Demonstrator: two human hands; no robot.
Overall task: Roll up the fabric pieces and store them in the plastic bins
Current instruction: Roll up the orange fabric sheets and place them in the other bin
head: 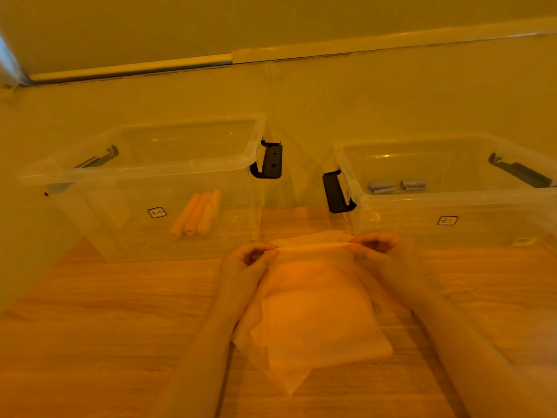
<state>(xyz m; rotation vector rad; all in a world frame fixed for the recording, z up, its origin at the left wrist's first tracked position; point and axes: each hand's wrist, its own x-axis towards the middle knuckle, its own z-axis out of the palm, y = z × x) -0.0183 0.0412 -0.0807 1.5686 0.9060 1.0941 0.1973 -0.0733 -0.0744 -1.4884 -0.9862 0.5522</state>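
Bins first: left bin holds three pale rolls on its floor. My left hand pinches the far edge of the top fabric piece, fingers curled round the first thin turn. Fabric lies on the wooden table, between both bins, atop a loose stack. My right hand pinches the same edge likewise. Right bin holds two grey rolls. Judgement: keep tension even at both ends, or the roll cones.

Bin labels too small to read
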